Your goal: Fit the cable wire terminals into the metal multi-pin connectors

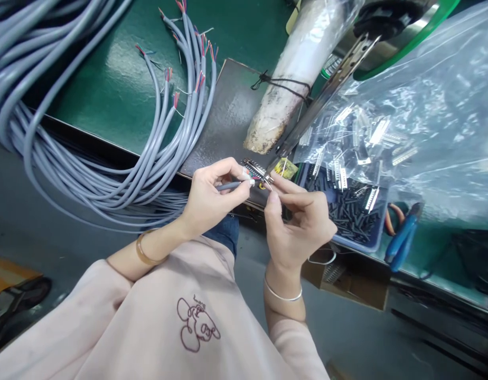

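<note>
My left hand [218, 192] pinches the end of a grey cable [228, 186], whose coloured wires meet a metal pin connector [255, 170] at the bench edge. Just right of it, my right hand [297, 214] is closed, thumb and index finger pressed on a thin wire [268, 184] at the connector's right end. Above the connector, the tip of a soldering iron [303, 116] reaches down beside a white wrapped roll [283, 84] tied with black wire. A small yellow piece [285, 168] lies behind my right fingers.
Many grey cables [180, 142] with stripped ends spread over the green bench [97, 89] at left. At right are a blue tray [373, 245] of black tubes, a plastic bag [438, 95] with connectors beneath, and blue-handled cutters [402, 240]. A cardboard box [350, 287] is below.
</note>
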`<state>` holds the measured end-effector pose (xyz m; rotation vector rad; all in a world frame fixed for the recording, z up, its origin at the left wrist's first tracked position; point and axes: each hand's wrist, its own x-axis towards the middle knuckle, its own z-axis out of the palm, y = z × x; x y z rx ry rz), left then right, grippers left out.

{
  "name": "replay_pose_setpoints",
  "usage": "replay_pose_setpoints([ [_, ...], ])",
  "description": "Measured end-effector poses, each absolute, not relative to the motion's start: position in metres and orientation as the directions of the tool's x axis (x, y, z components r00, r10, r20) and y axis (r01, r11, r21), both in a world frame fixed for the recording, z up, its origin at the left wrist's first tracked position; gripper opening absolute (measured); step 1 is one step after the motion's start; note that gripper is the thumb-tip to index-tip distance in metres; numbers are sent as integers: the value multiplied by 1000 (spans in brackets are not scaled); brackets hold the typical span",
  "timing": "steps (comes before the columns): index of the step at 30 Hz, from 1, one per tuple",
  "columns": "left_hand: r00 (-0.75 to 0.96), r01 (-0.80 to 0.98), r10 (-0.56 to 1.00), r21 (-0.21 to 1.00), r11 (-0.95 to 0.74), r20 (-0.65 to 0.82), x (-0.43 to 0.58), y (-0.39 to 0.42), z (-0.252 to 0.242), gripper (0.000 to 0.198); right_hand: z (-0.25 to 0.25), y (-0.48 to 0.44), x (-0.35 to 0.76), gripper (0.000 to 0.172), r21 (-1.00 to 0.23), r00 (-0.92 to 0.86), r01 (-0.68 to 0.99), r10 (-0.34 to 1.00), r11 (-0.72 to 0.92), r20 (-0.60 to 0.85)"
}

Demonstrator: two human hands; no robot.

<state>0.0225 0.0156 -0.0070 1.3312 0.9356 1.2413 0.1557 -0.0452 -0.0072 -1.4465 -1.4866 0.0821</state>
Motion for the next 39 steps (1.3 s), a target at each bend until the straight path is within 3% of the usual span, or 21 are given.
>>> replay_pose_setpoints([
  [8,157,-102,976,986,-134,149,22,16,-1,10,0,-40,156,9,-621,215,735,775,272,594],
  [13,169,-133,965,975,-178,199,20,16,-4,10,5,-39,157,6,-541,175,799,760,262,626],
  [20,170,-137,964,974,-183,205,19,17,-3,9,7,-37,156,15,-431,103,847,699,312,708],
  [27,225,-72,969,993,-92,106,15,13,-1,11,7,-41,158,16,-329,11,897,729,295,685],
  [39,203,-67,968,988,-140,151,16,17,7,10,10,-34,158,10,-338,19,883,693,326,720],
])
